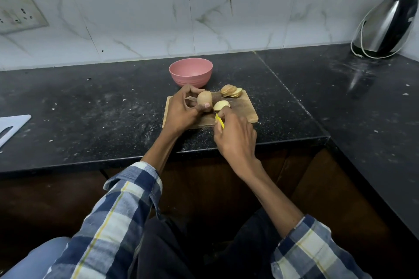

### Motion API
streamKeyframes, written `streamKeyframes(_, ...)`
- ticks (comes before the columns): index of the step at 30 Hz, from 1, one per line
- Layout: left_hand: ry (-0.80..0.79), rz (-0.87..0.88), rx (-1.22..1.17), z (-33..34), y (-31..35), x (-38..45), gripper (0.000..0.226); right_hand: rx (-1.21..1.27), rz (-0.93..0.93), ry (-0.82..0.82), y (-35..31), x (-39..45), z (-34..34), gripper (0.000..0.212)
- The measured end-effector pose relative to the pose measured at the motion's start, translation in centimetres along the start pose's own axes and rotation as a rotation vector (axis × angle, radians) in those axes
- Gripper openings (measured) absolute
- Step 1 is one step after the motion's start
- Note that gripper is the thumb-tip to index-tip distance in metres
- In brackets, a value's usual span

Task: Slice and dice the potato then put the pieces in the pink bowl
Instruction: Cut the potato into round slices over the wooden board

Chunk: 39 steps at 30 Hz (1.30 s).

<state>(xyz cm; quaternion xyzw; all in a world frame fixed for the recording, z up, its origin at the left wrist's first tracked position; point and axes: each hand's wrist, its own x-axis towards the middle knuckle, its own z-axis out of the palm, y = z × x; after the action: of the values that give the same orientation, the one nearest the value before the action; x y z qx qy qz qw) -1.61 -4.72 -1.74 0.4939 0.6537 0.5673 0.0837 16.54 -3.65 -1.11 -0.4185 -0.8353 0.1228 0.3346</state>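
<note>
On cutting board [246, 110], potato [204, 100] pinched in left hand [181, 111] grip

Both forearms are bare below rolled checked sleeves, the left sleeve [127, 208] and right sleeve [310, 249] in navy, pale blue and white with thin yellow lines; dark trousers [167, 253], possibly black.

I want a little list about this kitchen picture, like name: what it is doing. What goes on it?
left hand: holds the uncut potato piece on the cutting board
right hand: grips a knife with a yellow handle, blade mostly hidden
fresh slice: lies beside the potato piece
slice pile: at the board's far edge
pink bowl: behind the board, no potato visible inside
kettle: far right corner of the counter
</note>
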Motion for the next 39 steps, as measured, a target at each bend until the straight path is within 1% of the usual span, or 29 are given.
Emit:
streamKeyframes(6, -0.037, -0.036, -0.059, -0.5, -0.2, 0.0, 0.04, 0.1, 0.071, 0.024, -0.3, 0.5, -0.5, 0.012)
streamKeyframes(10, -0.031, -0.047, -0.077, -0.5, -0.2, 0.0, 0.043, 0.117, 0.028, 0.124, -1.1, 1.6, -1.5, 0.017)
streamKeyframes(15, -0.024, -0.049, -0.081, -0.3, -0.1, 0.0, 0.038, 0.087, -0.018, 0.128, -1.9, 2.5, -2.2, 0.013)
streamKeyframes(19, -0.019, -0.054, -0.079, -0.2, 0.1, 0.0, 0.04, 0.107, -0.024, 0.145, -2.0, 2.4, -2.5, 0.014)
streamKeyframes(24, -0.005, -0.044, -0.062, -0.1, 0.2, -0.1, 0.038, 0.044, -0.069, 0.107, -2.4, 2.5, -2.6, 0.018)
streamKeyframes(30, 0.014, -0.013, -0.033, 0.0, 0.2, -0.1, 0.035, -0.012, -0.057, 0.099, -2.7, 2.9, -2.1, 0.019)
streamKeyframes(35, 0.014, 0.031, -0.017, -0.1, 0.3, -0.2, 0.035, -0.01, -0.021, 0.013, -2.8, 4.1, -2.9, 0.016)
streamKeyframes(39, 0.039, 0.009, -0.024, 0.2, 0.5, -0.2, 0.034, -0.016, -0.011, -0.019, -2.6, 3.7, -3.9, 0.017)
